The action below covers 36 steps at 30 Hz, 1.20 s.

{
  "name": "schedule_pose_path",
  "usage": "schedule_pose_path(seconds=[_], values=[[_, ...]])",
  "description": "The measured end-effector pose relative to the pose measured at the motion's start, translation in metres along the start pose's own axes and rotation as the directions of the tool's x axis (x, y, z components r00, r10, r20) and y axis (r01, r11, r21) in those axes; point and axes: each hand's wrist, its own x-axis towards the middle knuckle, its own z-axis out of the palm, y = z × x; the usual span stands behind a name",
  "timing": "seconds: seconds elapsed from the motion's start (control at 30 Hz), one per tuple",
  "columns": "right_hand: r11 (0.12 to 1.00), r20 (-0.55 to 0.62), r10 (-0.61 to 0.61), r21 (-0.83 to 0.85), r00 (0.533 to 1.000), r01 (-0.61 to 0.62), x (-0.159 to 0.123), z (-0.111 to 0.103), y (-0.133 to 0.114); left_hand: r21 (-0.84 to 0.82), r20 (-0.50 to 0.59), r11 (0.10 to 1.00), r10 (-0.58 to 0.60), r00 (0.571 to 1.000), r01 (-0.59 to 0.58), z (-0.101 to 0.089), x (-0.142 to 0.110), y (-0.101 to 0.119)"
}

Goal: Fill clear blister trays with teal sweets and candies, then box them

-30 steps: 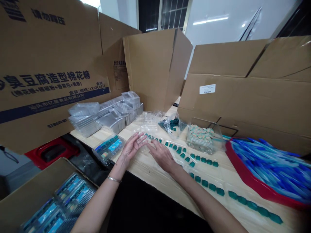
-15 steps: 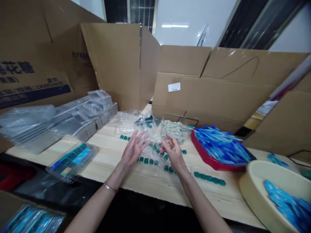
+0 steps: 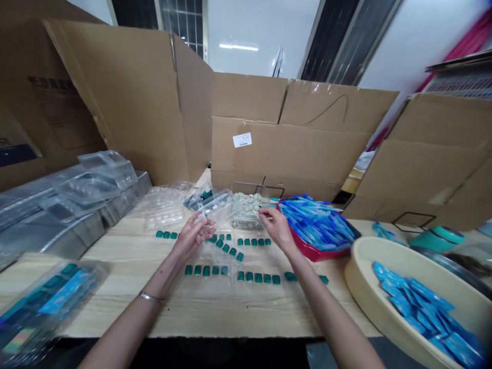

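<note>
Looking from far off, I take the middle of my view as the middle of a clock. The desk (image 3: 215, 312) is pale wood and fills the space around 6 o'clock. At 12 there is a white wall (image 3: 265, 36), and at 11 a window with bars (image 3: 182, 20). Brown cardboard (image 3: 246, 159) stands behind the desk.

The thing in use is a clear plastic case (image 3: 217, 207), near the middle toward 8 o'clock. My left hand (image 3: 194, 230), at 8, holds it by its near end, tilted above the desk. My right hand (image 3: 274, 223), between 4 and 5, has its fingertips close together. I cannot tell if they pinch something.

Just beside them, at 6, is a clear box (image 3: 246, 223) full of small pale pieces (image 3: 248, 202). At 4, a red tub (image 3: 309, 251) is heaped with blue sticks (image 3: 315, 220). Farther out at 4, a cream tub (image 3: 359, 279) holds blue packets (image 3: 423, 307). At 9, a see-through bag (image 3: 194, 201) has dark green bits in it, and farther out are piled clear lids (image 3: 103, 177). A filled clear pack (image 3: 57, 297) sits at 8, near the edge. Green blocks (image 3: 258, 278) lie in short rows around 6.
</note>
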Motion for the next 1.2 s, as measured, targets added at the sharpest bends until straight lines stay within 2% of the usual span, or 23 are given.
schedule_pose_path(seconds=[0.1,0.17,0.23,0.33,0.47,0.63,0.83,1.03,1.2], values=[[0.935,0.173,-0.026,-0.345,0.985,0.086,0.051,-0.005,0.030,0.173,0.190,0.975,-0.169,0.967,0.136,-0.006,0.008,-0.001],[0.852,0.336,0.026,-0.500,0.942,0.154,0.077,0.003,0.044,0.212,0.314,0.964,-0.220,0.924,0.157,-0.006,0.006,-0.009],[0.805,0.442,0.081,-0.558,0.894,0.203,0.096,0.015,0.054,0.176,0.391,0.967,-0.239,0.889,0.182,-0.007,0.001,-0.017],[0.789,0.499,0.132,-0.576,0.856,0.214,0.114,0.034,0.068,0.087,0.403,0.963,-0.268,0.875,0.255,-0.010,-0.006,-0.026],[0.773,0.523,0.185,-0.600,0.832,0.205,0.127,0.051,0.087,0.051,0.390,0.949,-0.306,0.868,0.311,-0.014,-0.007,-0.029],[0.775,0.500,0.202,-0.608,0.842,0.175,0.129,0.058,0.101,0.035,0.373,0.941,-0.325,0.869,0.337,-0.016,-0.004,-0.032],[0.809,0.468,0.182,-0.571,0.865,0.138,0.127,0.055,0.098,0.030,0.327,0.923,-0.373,0.869,0.385,-0.014,-0.003,-0.038],[0.834,0.467,0.211,-0.544,0.859,0.090,0.134,0.054,0.091,0.017,0.352,0.923,-0.366,0.862,0.385,-0.016,-0.003,-0.039],[0.808,0.458,0.160,-0.570,0.874,0.151,0.138,0.056,0.089,0.029,0.343,0.915,-0.387,0.856,0.402,-0.017,-0.003,-0.040]])
